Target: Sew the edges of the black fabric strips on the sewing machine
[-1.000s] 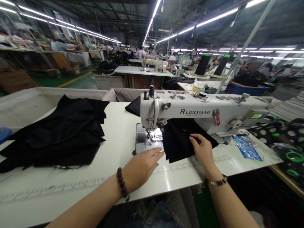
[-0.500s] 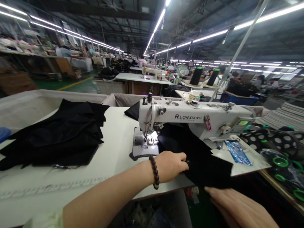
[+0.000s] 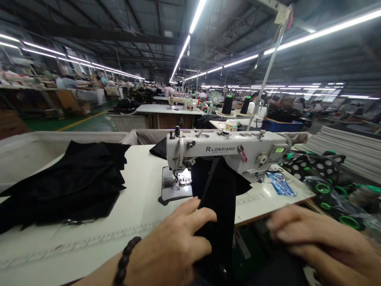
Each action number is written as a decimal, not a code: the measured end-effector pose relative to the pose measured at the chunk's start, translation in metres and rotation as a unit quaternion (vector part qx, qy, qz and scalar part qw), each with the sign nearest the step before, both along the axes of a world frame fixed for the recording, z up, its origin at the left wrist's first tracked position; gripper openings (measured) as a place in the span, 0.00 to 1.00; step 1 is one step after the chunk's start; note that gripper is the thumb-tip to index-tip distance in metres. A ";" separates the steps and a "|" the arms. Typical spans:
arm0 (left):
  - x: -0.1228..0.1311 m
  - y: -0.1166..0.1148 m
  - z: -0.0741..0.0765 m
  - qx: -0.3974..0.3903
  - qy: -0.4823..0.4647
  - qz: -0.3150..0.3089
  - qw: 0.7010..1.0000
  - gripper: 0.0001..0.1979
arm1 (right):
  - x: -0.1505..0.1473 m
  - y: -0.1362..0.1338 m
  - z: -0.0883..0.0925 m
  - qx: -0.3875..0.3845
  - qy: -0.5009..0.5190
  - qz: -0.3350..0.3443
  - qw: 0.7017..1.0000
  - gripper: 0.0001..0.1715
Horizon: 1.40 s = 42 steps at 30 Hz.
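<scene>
Left hand (image 3: 175,248) fingers closed on black fabric (image 3: 218,190) hanging off table (image 3: 139,206) near edge, by sewing machine (image 3: 223,153); right hand (image 3: 315,238) (blurred), grip unclear.

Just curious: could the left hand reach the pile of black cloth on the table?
Probably yes: only bare table lies between the left hand and the pile, though it grips a black piece.
</scene>
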<state>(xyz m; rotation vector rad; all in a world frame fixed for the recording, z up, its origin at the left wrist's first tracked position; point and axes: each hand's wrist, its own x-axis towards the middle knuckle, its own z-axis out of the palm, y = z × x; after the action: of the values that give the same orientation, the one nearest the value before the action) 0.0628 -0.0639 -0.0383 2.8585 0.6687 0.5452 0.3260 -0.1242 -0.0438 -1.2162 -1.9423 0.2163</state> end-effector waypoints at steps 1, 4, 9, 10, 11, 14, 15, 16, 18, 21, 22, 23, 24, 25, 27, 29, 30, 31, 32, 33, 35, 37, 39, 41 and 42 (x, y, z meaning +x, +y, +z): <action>-0.003 -0.001 0.002 -0.011 -0.002 -0.016 1.000 0.05 | -0.009 0.014 0.011 0.001 0.043 0.002 0.999 0.07; -0.012 0.000 0.006 -0.043 -0.006 -0.058 0.997 0.05 | -0.031 0.054 0.024 -0.081 0.113 0.065 0.988 0.06; -0.029 0.003 0.001 -0.104 -0.001 -0.070 0.992 0.08 | -0.050 0.093 0.012 -0.256 0.161 0.226 0.926 0.11; -0.033 0.003 -0.001 -0.116 -0.003 -0.061 0.991 0.07 | -0.053 0.096 0.010 -0.259 0.164 0.234 0.923 0.12; -0.037 0.004 -0.005 -0.128 -0.012 -0.047 0.991 0.06 | -0.055 0.098 0.008 -0.250 0.164 0.229 0.926 0.12; -0.049 0.007 -0.014 -0.156 -0.052 0.016 0.986 0.02 | -0.062 0.098 0.007 -0.193 0.152 0.193 0.950 0.10; -0.052 0.008 -0.017 -0.162 -0.062 0.034 0.984 0.03 | -0.064 0.098 0.007 -0.177 0.150 0.187 0.955 0.09; -0.055 0.009 -0.019 -0.167 -0.067 0.047 0.983 0.04 | -0.066 0.098 0.008 -0.164 0.150 0.186 0.957 0.08; -0.061 0.013 -0.022 -0.179 -0.066 0.056 0.980 0.07 | -0.071 0.098 0.009 -0.156 0.145 0.185 0.959 0.07; -0.065 0.019 -0.021 -0.188 -0.060 0.075 0.977 0.03 | -0.081 0.101 0.010 -0.156 0.127 0.171 0.965 0.07; -0.065 0.022 -0.019 -0.186 -0.072 0.090 0.976 0.06 | -0.085 0.102 0.011 -0.155 0.118 0.165 0.967 0.07; -0.063 0.024 -0.017 -0.183 -0.091 0.105 0.973 0.11 | -0.090 0.103 0.011 -0.153 0.108 0.161 0.969 0.07; -0.061 0.027 -0.015 -0.182 -0.115 0.119 0.969 0.15 | -0.095 0.104 0.012 -0.150 0.096 0.161 0.971 0.07; -0.058 0.030 -0.012 -0.184 -0.139 0.129 0.964 0.15 | -0.100 0.105 0.013 -0.146 0.084 0.164 0.972 0.06; -0.050 0.035 -0.007 -0.196 -0.182 0.144 0.953 0.10 | -0.110 0.107 0.015 -0.143 0.066 0.172 0.972 0.06; -0.043 0.040 -0.004 -0.206 -0.220 0.164 0.939 0.08 | -0.118 0.110 0.014 -0.147 0.073 0.172 0.971 0.07; -0.042 0.043 -0.003 -0.206 -0.241 0.179 0.932 0.09 | -0.120 0.112 0.013 -0.158 0.090 0.171 0.968 0.07; -0.041 0.045 -0.002 -0.205 -0.260 0.193 0.924 0.09 | -0.122 0.113 0.011 -0.175 0.114 0.172 0.963 0.07; -0.042 0.047 -0.002 -0.202 -0.274 0.206 0.917 0.09 | -0.122 0.115 0.008 -0.199 0.141 0.175 0.954 0.08; -0.044 0.048 -0.002 -0.201 -0.283 0.217 0.913 0.08 | -0.122 0.116 0.003 -0.227 0.166 0.181 0.943 0.09; -0.048 0.050 -0.003 -0.199 -0.288 0.235 0.907 0.08 | -0.122 0.117 -0.006 -0.275 0.199 0.191 0.921 0.10; -0.052 0.051 -0.005 -0.199 -0.290 0.248 0.903 0.07 | -0.122 0.116 -0.016 -0.290 0.211 0.183 0.915 0.11; -0.054 0.052 -0.007 -0.199 -0.294 0.258 0.898 0.06 | -0.124 0.115 -0.024 -0.283 0.219 0.167 0.919 0.12; -0.055 0.053 -0.009 -0.204 -0.301 0.264 0.893 0.05 | -0.127 0.114 -0.030 -0.282 0.231 0.153 0.919 0.13; -0.056 0.054 -0.010 -0.207 -0.305 0.266 0.891 0.05 | -0.129 0.113 -0.033 -0.286 0.239 0.145 0.916 0.13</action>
<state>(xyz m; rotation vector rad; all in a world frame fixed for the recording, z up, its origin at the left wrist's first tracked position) 0.0072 -0.0101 -0.0487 1.9214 1.2462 1.1424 0.1975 -0.0108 -0.0764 -1.0751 -1.6490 1.1938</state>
